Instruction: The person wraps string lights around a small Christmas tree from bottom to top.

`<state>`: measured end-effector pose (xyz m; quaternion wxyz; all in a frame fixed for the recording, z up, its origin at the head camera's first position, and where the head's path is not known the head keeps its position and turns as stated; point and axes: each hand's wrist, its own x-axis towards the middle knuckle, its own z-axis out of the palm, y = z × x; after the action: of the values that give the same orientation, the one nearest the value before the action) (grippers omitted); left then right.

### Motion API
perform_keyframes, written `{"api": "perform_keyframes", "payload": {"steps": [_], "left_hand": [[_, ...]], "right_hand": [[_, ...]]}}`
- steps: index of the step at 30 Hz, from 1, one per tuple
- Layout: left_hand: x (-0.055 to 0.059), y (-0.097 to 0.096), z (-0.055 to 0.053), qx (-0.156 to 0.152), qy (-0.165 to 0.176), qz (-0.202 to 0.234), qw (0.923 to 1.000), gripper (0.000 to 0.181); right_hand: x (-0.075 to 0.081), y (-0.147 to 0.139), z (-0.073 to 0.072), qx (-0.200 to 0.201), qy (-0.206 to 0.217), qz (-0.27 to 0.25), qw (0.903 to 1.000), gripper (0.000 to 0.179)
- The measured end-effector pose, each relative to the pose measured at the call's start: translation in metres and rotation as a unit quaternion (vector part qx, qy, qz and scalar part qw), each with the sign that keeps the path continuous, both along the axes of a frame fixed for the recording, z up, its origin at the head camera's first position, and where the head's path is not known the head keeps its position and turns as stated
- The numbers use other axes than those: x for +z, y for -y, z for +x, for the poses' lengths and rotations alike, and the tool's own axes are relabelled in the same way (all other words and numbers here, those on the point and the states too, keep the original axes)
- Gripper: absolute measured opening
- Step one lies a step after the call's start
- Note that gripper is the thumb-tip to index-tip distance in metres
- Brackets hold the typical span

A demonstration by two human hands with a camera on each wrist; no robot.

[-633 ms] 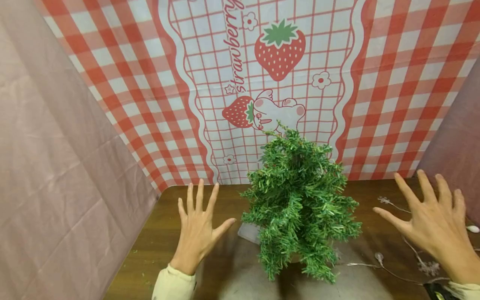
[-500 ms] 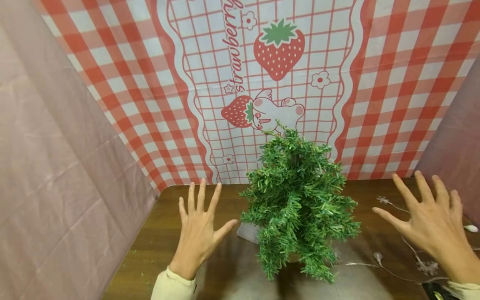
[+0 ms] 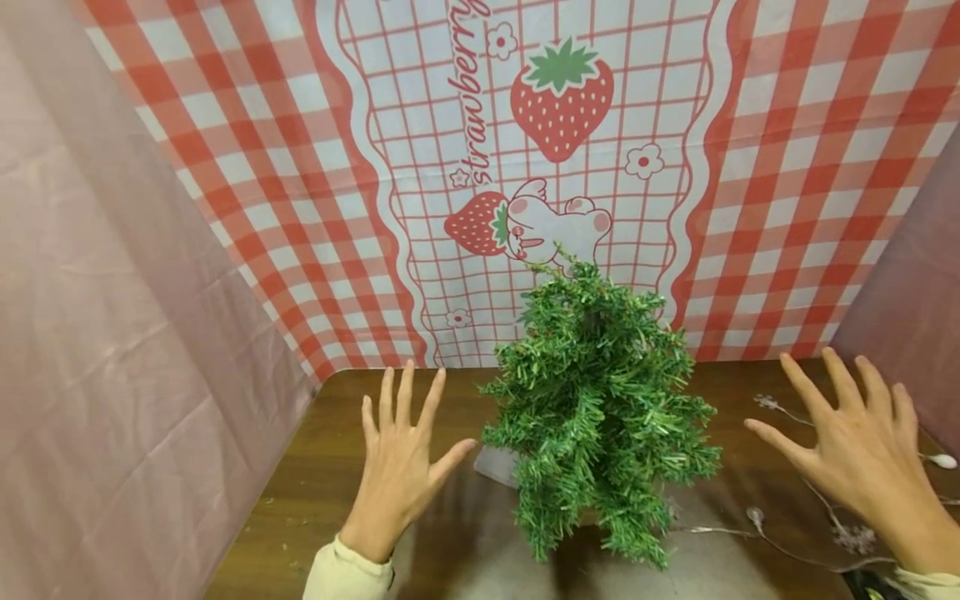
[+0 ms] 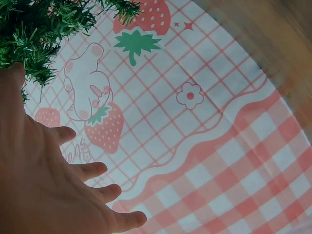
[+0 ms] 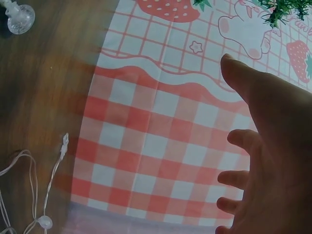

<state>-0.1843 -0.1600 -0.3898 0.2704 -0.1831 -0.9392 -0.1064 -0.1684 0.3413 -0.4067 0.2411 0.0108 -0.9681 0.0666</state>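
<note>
A small artificial Christmas tree (image 3: pixel 600 408) with bushy green branches stands upright in the middle of the head view. To its left my left hand (image 3: pixel 397 475) is held with fingers spread, the thumb tip close to the branches. My right hand (image 3: pixel 862 450) is spread the same way on the far side, farther from the tree. Neither holds anything. In the left wrist view, tree branches (image 4: pixel 44 34) show above the left hand (image 4: pixel 44 170). The right wrist view has the right hand (image 5: pixel 278 126) with fingers apart and a sprig of the tree (image 5: pixel 287 9) at the top.
A string of lights (image 3: pixel 795 554) with clear bulbs and snowflake pieces lies on the wooden table (image 3: pixel 315 483) around the right hand. A flat translucent piece (image 3: pixel 497 465) sits left of the tree. Behind hangs a red checked strawberry cloth (image 3: pixel 630 100); a pink cloth (image 3: pixel 135 333) hangs at left.
My right hand has drifted slightly left and down. The left hand has shifted a little to the right. The tree stays where it was.
</note>
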Motion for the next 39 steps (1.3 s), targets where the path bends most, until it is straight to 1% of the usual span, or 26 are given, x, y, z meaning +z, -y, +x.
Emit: {"api": "perform_keyframes", "payload": {"steps": [4, 9, 15, 19, 23, 26, 31, 33, 35, 39], "left_hand": [[-0.004, 0.0, -0.002, 0.003, 0.001, -0.001, 1.0, 0.086], [-0.006, 0.0, -0.006, 0.0, 0.006, -0.002, 1.0, 0.087], [-0.002, -0.004, -0.009, -0.012, -0.011, -0.008, 0.9998, 0.088], [-0.002, -0.005, -0.007, -0.01, -0.007, -0.011, 0.9999, 0.089], [-0.002, -0.005, -0.003, -0.009, 0.0, -0.015, 0.9999, 0.089], [-0.002, -0.004, 0.0, -0.01, -0.001, -0.017, 0.9998, 0.09], [-0.005, -0.003, 0.0, -0.013, -0.005, -0.024, 0.9996, 0.092], [-0.007, -0.003, -0.001, -0.016, -0.002, -0.031, 0.9994, 0.091], [-0.01, -0.002, 0.0, -0.02, 0.004, -0.037, 0.9991, 0.091], [-0.017, 0.001, 0.002, -0.028, 0.018, -0.042, 0.9986, 0.091]], "right_hand": [[-0.004, -0.003, 0.001, -0.005, 0.01, 0.0, 0.9999, 0.105], [-0.002, -0.005, -0.002, 0.0, 0.003, -0.003, 1.0, 0.104], [0.006, -0.004, 0.005, 0.001, -0.001, 0.001, 1.0, 0.104], [0.01, 0.0, 0.006, 0.011, -0.001, 0.007, 0.9999, 0.103], [0.012, 0.003, 0.008, 0.02, -0.002, 0.001, 0.9998, 0.101], [0.014, 0.007, 0.007, 0.029, -0.005, -0.003, 0.9996, 0.099], [0.018, 0.015, 0.003, 0.054, -0.018, -0.002, 0.9984, 0.096], [0.017, 0.015, 0.006, 0.059, -0.023, 0.008, 0.998, 0.096], [0.014, 0.015, 0.013, 0.064, -0.024, 0.019, 0.9975, 0.098], [0.0, 0.011, 0.029, 0.077, -0.013, 0.035, 0.9964, 0.099]]}}
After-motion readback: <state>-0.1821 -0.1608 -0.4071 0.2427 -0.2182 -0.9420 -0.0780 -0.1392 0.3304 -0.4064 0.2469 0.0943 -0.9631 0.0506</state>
